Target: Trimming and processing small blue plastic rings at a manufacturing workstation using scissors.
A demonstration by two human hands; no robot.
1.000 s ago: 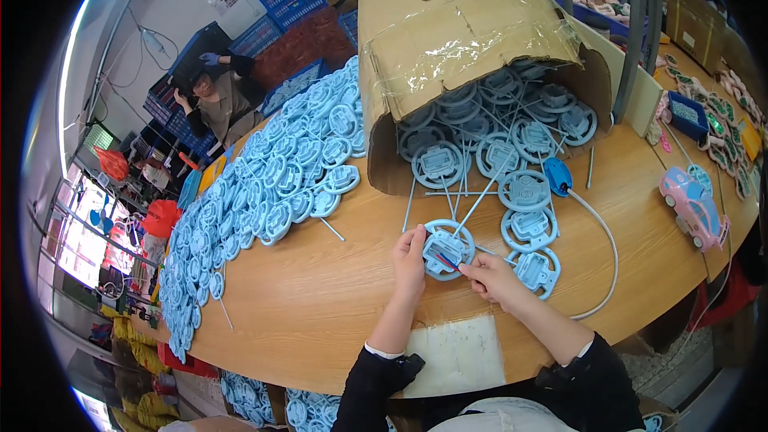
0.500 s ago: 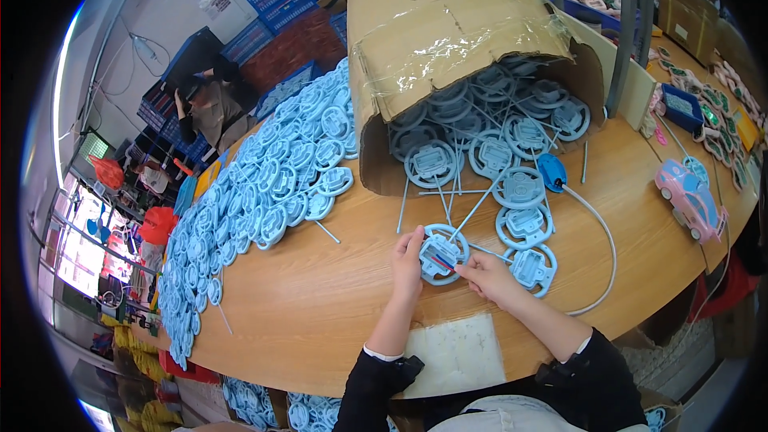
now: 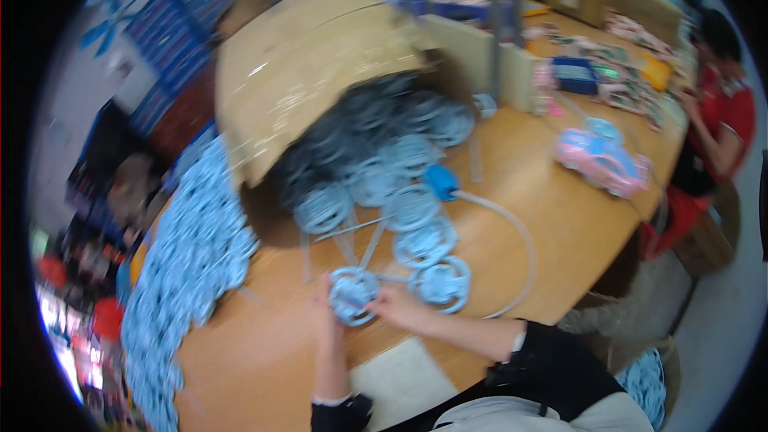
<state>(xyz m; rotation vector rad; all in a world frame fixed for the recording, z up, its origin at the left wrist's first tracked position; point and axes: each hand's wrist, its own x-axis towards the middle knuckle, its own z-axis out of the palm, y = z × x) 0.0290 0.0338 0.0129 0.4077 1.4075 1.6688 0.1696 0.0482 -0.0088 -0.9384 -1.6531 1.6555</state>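
The picture is blurred by motion. My left hand (image 3: 325,304) grips the left rim of a light-blue toy steering wheel (image 3: 352,278), held just above the table with its hollow side up. At its right side my right hand (image 3: 394,306) is closed in a pinch. Its fingers hold a thin red-and-blue stick that reaches over the wheel; its tip is too smeared to read. Close by, more light-blue steering wheels (image 3: 442,282) lie in a short line, running up to a blue oval piece (image 3: 442,182) with a white cable (image 3: 524,232).
A large taped cardboard box (image 3: 312,48) lies on its side, full of steering wheels with thin rods. At left is a big heap of wheels (image 3: 196,232). A pale sheet (image 3: 404,384) lies at the table's front edge. A pink-and-blue toy car (image 3: 602,162) and a seated person in red (image 3: 724,128) are to the right.
The view has swung to the right, so the table contents appear further left and the person in red is now in sight. Both hands keep hold of the same steering wheel and stick.
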